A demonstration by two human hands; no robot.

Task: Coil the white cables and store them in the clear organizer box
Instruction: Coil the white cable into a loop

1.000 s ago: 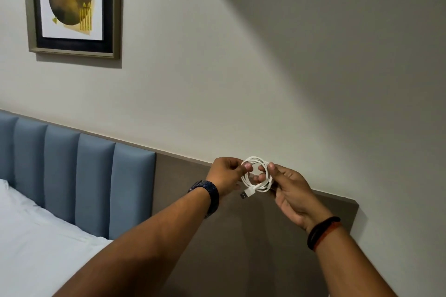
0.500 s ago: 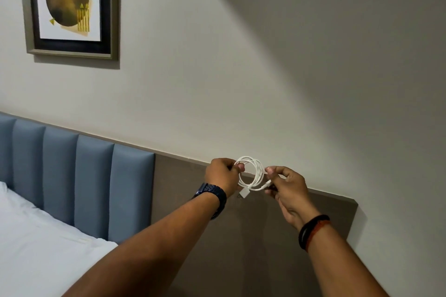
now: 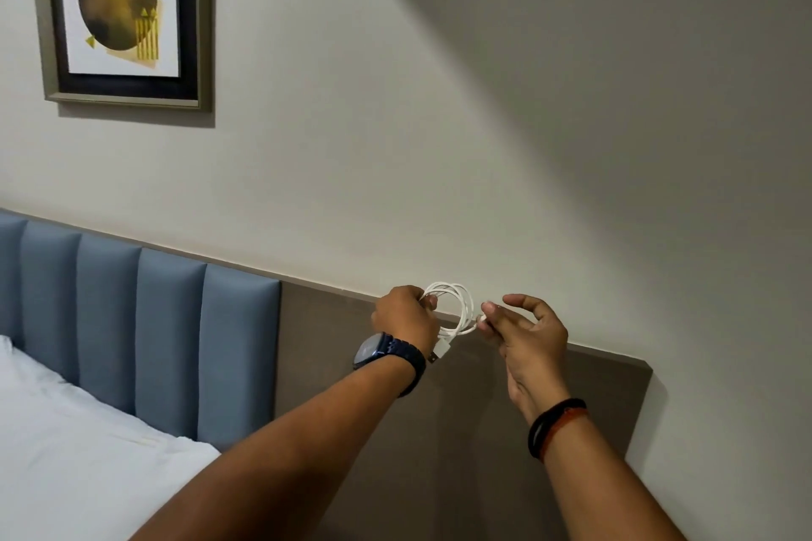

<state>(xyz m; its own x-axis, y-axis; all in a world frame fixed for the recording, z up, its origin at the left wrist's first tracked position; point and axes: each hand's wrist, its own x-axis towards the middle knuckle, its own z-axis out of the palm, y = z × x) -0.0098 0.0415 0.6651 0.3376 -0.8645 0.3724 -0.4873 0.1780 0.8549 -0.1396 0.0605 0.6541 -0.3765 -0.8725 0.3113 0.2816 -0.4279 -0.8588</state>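
Note:
A white cable (image 3: 459, 304) is wound into a small coil of a few loops, held up in front of the wall. My left hand (image 3: 406, 316) grips the coil's left side, and a USB plug (image 3: 439, 351) hangs down beside the wrist. My right hand (image 3: 523, 332) pinches the cable's other end at the coil's right side between thumb and forefinger, with the other fingers spread. The clear organizer box is out of view.
A brown headboard panel (image 3: 483, 430) runs behind my hands, with blue padded panels (image 3: 167, 343) to its left. A bed with white sheets (image 3: 66, 452) lies at lower left. A framed picture (image 3: 123, 13) hangs on the wall at upper left.
My right hand has drawn the cable end out to the right of the coil and its fingers have spread. The left hand has shifted slightly left, keeping its hold on the loops.

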